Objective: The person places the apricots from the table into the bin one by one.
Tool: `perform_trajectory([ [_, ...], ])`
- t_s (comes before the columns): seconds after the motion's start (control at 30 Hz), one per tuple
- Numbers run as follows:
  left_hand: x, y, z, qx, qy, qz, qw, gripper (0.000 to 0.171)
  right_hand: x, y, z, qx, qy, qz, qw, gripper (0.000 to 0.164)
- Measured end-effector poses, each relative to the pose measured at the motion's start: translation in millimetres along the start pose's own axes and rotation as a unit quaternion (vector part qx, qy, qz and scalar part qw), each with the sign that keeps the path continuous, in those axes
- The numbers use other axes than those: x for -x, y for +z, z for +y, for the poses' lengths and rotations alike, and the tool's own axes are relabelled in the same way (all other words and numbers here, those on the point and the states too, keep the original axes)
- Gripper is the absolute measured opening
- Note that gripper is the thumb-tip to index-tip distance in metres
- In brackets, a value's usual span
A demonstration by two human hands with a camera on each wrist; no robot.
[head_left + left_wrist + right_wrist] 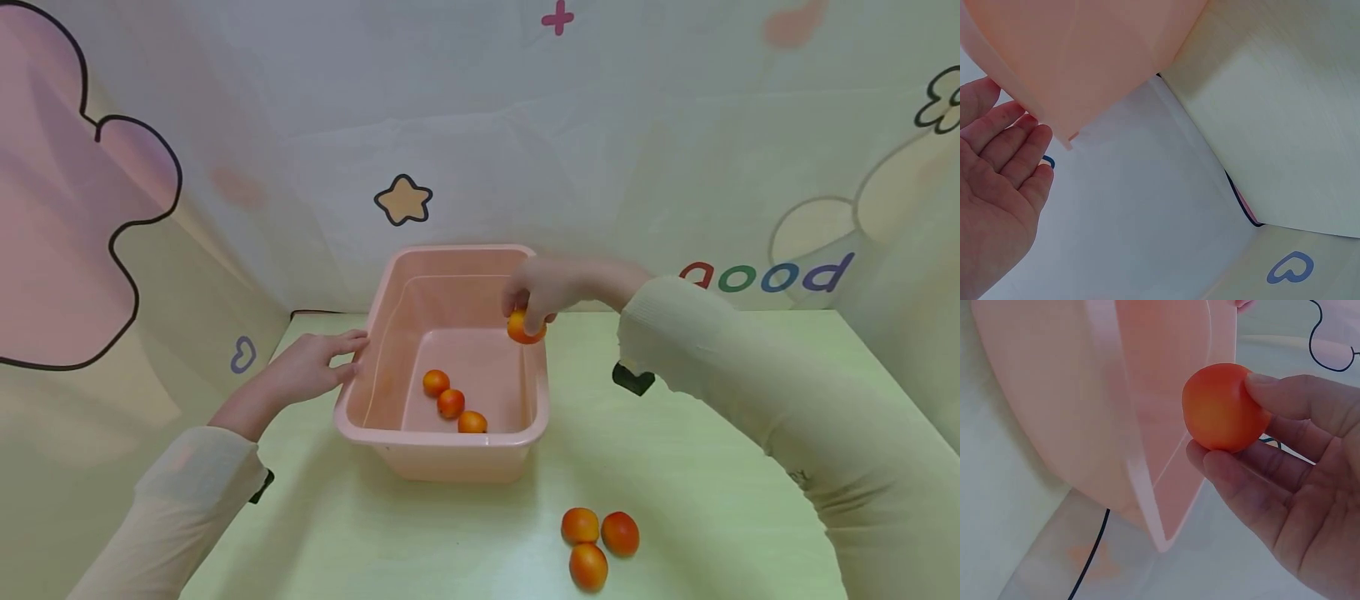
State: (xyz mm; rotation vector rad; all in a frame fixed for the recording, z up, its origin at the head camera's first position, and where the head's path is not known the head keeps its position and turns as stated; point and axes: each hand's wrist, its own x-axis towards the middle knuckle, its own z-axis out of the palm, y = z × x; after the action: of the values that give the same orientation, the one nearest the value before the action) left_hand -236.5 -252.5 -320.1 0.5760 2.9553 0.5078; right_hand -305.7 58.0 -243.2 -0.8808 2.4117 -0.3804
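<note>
My right hand (551, 287) pinches a round orange-red fruit (1225, 407) between thumb and fingers. In the head view, hand and fruit are over the right rim of a pink plastic basin (442, 438). At the basin's left rim, my left hand (318, 367) rests its fingertips, the fingers fairly straight. The left wrist view shows that hand's palm and its fingertips (1034, 119) right at the rim. On the basin floor, three similar fruits (451, 404) lie in a slanting row.
Three more orange-red fruits (588, 567) sit close together on the pale green table (705, 492), in front and to the right of the basin. Behind the table hangs a pale printed curtain (480, 142) with a star and coloured letters.
</note>
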Motion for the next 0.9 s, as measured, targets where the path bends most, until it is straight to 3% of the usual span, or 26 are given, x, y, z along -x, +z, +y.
perform_trajectory([
  [0.43, 2.0, -1.6, 3.4, -0.001, -0.004, -0.001, 1.0, 0.045, -40.5, -5.0, -27.6, 0.018, 0.081, 0.007, 0.997, 0.029],
  [0.9, 1.1, -1.1, 0.5, -0.002, -0.004, 0.0, 1.0, 0.044, -68.4, 3.2, -35.7, -0.052, 0.092, 0.037, 0.994, 0.02],
])
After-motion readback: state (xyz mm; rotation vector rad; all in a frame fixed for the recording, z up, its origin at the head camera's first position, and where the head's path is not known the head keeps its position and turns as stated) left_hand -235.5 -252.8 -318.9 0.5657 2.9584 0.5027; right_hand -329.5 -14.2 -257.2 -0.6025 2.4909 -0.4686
